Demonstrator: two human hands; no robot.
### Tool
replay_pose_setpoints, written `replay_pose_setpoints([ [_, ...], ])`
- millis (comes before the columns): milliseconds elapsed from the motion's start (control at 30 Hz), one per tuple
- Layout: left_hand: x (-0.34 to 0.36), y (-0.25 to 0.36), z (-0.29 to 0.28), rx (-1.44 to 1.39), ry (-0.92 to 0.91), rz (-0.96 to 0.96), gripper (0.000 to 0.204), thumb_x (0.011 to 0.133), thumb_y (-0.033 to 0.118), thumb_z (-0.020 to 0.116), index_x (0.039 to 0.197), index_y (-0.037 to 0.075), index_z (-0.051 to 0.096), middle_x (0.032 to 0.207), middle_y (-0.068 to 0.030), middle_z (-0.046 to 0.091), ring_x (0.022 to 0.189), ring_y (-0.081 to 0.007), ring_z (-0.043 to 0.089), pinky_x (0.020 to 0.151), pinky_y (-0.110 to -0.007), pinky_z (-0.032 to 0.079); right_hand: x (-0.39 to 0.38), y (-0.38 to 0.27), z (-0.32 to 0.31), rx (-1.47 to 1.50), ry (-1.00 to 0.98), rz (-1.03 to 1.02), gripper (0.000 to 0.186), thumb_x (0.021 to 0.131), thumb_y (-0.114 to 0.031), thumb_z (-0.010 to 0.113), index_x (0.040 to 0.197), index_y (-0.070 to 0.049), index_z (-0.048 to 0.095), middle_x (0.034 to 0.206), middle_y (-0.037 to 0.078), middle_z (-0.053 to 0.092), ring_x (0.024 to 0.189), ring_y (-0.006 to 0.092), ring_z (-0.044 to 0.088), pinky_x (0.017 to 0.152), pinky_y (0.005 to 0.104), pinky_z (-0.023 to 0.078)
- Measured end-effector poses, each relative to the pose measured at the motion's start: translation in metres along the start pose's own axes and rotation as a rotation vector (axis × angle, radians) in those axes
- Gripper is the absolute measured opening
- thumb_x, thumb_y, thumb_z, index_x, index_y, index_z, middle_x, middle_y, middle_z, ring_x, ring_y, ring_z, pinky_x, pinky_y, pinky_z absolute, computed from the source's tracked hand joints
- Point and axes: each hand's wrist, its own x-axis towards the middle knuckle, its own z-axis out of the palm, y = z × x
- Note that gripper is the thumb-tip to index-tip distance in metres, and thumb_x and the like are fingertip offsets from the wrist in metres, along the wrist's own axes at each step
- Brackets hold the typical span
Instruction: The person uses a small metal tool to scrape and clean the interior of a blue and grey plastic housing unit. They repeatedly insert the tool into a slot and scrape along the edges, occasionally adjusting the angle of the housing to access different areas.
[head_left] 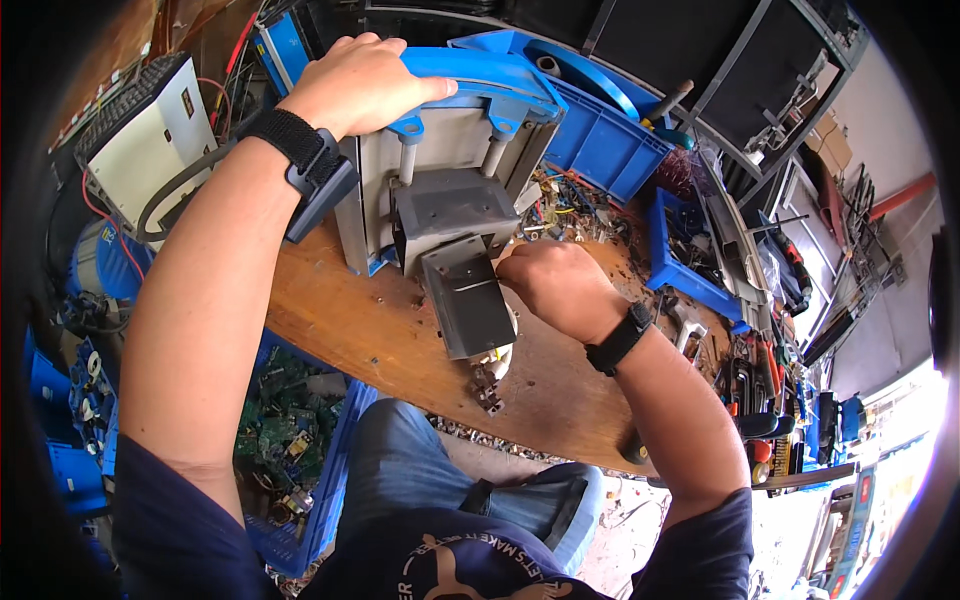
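A blue-and-grey equipment casing (480, 70) stands on the wooden workbench (330, 310). Over its blue top edge lies my left hand (360, 85), fingers hooked behind and thumb along the rim. Two pale posts join the blue part to a dark metal box (455, 210) within the casing. In front of that box a dark metal plate (470, 300) sits tilted, with white and brown parts (492, 375) showing at its lower end. My right hand (560, 285) is closed at the plate's right edge; its fingertips are partly hidden.
Blue crates (610, 150) and a blue tray (690, 260) stand at the back right, near loose scrap. Hand tools (770, 375) line the right side. A crate of green circuit boards (290, 430) is below the bench at left. A white unit (150, 135) stands far left.
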Motion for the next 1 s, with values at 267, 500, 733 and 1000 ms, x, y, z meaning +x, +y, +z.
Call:
replay_pose_setpoints([
  [267,-0.0017,0.0021,-0.0046,0.033,-0.045,-0.013,0.081,0.084,0.059,0.056,0.136,-0.002,0.047,0.133,-0.0215,0.051,0.126,-0.0349,0.047,0.104,-0.042,0.038,0.0012,-0.0033,-0.0035,0.032,0.027,0.003,0.011,0.079,-0.013,0.056,0.083,-0.009,0.066,0.082,0.01,0.065,0.084,0.0289,0.065,0.072,0.0401,0.054],
  [500,-0.0018,0.004,-0.0056,0.023,-0.059,-0.013,0.079,0.085,0.058,0.056,0.136,-0.001,0.049,0.132,-0.0214,0.051,0.125,-0.0348,0.047,0.104,-0.042,0.039,0.0007,-0.0018,-0.002,0.02,0.053,-0.007,0.011,0.079,-0.011,0.057,0.084,-0.009,0.066,0.082,0.009,0.064,0.081,0.0288,0.065,0.07,0.0395,0.053],
  [733,-0.0016,0.0001,-0.0001,0.021,-0.012,-0.007,0.068,0.086,0.056,0.057,0.131,0.005,0.055,0.125,-0.0199,0.056,0.12,-0.0341,0.051,0.101,-0.042,0.041,0.0009,-0.0023,0.0,0.021,0.079,-0.015,0.015,0.077,-0.007,0.059,0.089,-0.009,0.068,0.082,0.009,0.063,0.08,0.0291,0.064,0.067,0.0392,0.052],
  [1000,-0.0003,0.0003,0.0013,0.01,-0.003,-0.001,0.065,0.086,0.055,0.057,0.129,0.007,0.057,0.123,-0.0189,0.056,0.118,-0.0336,0.052,0.099,-0.043,0.042,-0.0002,-0.003,-0.002,0.066,0.078,0.02,0.012,0.078,-0.009,0.061,0.088,-0.009,0.068,0.082,0.009,0.065,0.08,0.0298,0.064,0.068,0.0402,0.051],
])
